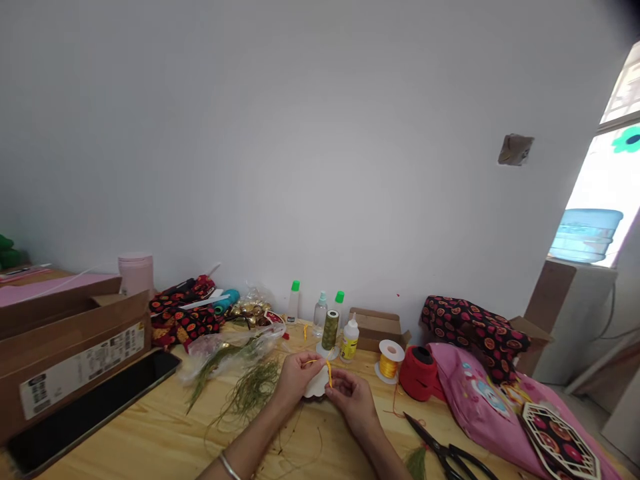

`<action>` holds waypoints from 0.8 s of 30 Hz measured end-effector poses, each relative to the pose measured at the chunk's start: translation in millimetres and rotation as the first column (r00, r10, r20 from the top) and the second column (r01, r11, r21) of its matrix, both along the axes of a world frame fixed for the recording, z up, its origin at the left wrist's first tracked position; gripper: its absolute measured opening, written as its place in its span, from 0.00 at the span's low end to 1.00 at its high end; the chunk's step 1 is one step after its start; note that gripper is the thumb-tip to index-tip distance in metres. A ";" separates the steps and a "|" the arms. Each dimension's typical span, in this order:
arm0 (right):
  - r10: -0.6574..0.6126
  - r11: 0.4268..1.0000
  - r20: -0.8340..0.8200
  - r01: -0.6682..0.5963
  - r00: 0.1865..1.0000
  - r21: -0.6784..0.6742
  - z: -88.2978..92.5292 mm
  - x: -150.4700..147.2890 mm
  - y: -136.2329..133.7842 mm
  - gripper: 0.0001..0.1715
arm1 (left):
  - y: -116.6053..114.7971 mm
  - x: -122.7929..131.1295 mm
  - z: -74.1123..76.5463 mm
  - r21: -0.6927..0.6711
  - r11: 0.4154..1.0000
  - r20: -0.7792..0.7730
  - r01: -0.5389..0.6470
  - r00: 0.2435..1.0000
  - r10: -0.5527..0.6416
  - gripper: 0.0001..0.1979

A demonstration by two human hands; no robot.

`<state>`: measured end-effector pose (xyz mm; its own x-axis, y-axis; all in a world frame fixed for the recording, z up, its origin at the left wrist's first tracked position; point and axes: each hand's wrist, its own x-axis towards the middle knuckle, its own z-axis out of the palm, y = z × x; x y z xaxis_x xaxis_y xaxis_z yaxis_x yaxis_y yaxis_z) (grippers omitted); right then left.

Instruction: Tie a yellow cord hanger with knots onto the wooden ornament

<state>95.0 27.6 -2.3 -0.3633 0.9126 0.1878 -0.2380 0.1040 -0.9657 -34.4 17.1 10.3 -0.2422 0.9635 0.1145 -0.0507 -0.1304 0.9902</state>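
Observation:
My left hand [296, 379] is closed in a pinch at the upper left edge of a white, scalloped flat piece [316, 387]. A yellow cord [329, 375] runs from those fingers over the top of the piece and hangs down its right side. The fingers of my right hand [354, 400] pinch the lower part of that cord. The piece's dark lower rim shows just above the table. Left of my left hand lies a heap of green thread [255, 390]. An olive thread cone [331, 330] and a white glue bottle [349, 339] stand just behind the hands.
Black scissors [440, 450] lie at the front right, near a red thread cone [419, 373] and a yellow cord spool [389, 362]. A cardboard box [75, 360] and a dark phone-like slab [95, 407] occupy the left. A pink bag [470, 387] is at right.

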 end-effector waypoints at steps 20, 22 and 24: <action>-0.028 0.999 0.025 0.029 0.999 -0.039 -9.3 5.8 13.1 0.19 | -3.7 12.0 -5.1 0.004 0.987 -0.165 0.160 0.974 -0.158 0.12; 0.002 0.999 0.030 0.000 1.000 -0.049 -9.6 7.1 13.2 0.18 | -0.7 11.3 -6.9 -0.032 0.987 -0.135 0.155 0.978 -0.158 0.14; 0.038 0.998 0.037 -0.036 0.999 -0.051 -8.2 9.4 12.5 0.17 | 1.6 10.2 -7.0 -0.062 0.983 -0.107 0.173 0.978 -0.179 0.15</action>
<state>104.4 40.1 -10.5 -0.4034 0.9062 0.1272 -0.2035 0.0467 -0.9780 -24.2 18.7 3.3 -0.0563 0.9952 0.0797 0.0433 -0.0773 0.9961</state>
